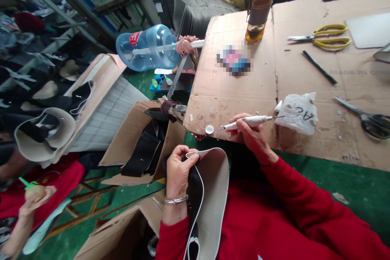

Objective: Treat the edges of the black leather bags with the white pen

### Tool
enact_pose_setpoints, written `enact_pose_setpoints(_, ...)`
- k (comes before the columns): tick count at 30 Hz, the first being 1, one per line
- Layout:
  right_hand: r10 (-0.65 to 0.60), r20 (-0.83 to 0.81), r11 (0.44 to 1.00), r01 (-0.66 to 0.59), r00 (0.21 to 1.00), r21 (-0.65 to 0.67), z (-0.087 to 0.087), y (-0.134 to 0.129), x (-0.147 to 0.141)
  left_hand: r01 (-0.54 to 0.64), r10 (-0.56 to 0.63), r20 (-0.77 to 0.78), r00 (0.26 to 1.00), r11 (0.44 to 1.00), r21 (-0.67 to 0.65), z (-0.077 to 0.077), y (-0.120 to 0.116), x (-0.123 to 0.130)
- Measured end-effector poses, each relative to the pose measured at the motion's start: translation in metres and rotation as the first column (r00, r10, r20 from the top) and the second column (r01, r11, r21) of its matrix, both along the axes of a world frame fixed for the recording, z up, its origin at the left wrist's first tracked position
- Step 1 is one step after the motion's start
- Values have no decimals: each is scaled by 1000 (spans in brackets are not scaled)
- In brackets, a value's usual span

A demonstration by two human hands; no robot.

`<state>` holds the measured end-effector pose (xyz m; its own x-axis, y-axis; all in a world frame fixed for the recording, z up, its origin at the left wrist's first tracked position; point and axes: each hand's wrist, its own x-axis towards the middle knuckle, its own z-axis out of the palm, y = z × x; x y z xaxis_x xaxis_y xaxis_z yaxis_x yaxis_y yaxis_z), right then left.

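My left hand (178,172), a metal bangle at its wrist, pinches the upper edge of a curved material piece (214,187), black on one side and beige on the other, with a white edge. The piece hangs down in front of my red clothing. In my right hand (254,138) is a white pen-like tool (254,120) with thin metal ends, held level above the cardboard-covered table. Its left tip points at a small round white cap (209,130) near the table's corner; whether they touch I cannot tell. The other end reaches a crumpled white plastic bag (297,113).
On the cardboard tabletop (237,93) are yellow-handled scissors (323,38), black-handled scissors (370,120), a dark stick (319,67) and a drink bottle (262,4). A blue water jug (149,47) hangs past the table edge. An open carton (122,136) holds black pieces. Another person's hand (38,199) is at left.
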<state>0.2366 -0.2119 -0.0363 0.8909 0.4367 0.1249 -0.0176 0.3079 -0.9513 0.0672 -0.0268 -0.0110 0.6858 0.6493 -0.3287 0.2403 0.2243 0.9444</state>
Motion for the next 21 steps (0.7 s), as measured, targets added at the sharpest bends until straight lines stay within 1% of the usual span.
enact_pose_setpoints(5, -45, 9, 999, 45, 999, -13, -2, 1, 0, -21, 21, 14, 1000, 1000, -4, -4, 8, -8)
enact_pose_setpoints(8, -63, 2, 998, 63, 998, -17, -1, 2, 0, -35, 35, 33, 999, 999, 7, -5, 13, -11)
enact_pose_setpoints(10, -91, 0, 995, 91, 996, -33, 0, 3, -1, -63, 63, 54, 997, 998, -9, -5, 19, -14)
enact_pose_setpoints(13, -155, 3, 985, 155, 988, -80, 2, 3, -4, -176, 187, 99, 977, 979, -106, -3, 33, -21)
enact_pose_setpoints(16, -210, 9, 973, 209, 978, -100, 1, 2, -7, -291, 319, 125, 939, 935, -202, -2, 49, -33)
enact_pose_setpoints(19, -237, 39, 965, 240, 971, -105, 4, 3, -9, -354, 395, 141, 908, 902, -248, -3, 60, -48)
enact_pose_setpoints(21, -250, 20, 952, 249, 968, -180, 9, 3, -10, -388, 434, 142, 890, 883, -265, -4, 63, -58)
